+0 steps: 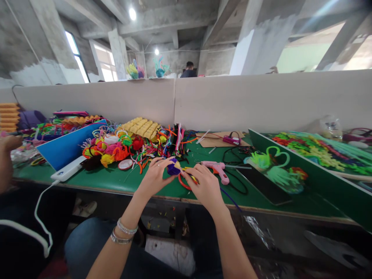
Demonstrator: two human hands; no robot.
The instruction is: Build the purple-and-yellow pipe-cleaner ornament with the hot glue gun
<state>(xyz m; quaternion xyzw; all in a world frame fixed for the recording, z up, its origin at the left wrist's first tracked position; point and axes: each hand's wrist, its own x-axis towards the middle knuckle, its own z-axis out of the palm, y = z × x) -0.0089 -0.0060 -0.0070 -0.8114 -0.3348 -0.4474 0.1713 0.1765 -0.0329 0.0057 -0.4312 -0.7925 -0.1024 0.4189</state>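
Note:
My left hand (155, 175) pinches a small purple fuzzy piece (173, 167) with a yellow bit on it, held just above the green table (122, 180). My right hand (205, 185) is closed beside it, fingers on the yellow end that sticks out toward an orange-red ring (183, 183) lying under both hands. A pink glue gun (217, 169) rests just right of my right hand, its black cord looping nearby.
A heap of coloured pipe cleaners (130, 145) fills the table's left middle. A blue board (68, 147) and white power bank (67, 169) lie left. A dark tablet (263, 185) and green divider (314, 176) are right. Another person's hand (7, 155) shows at far left.

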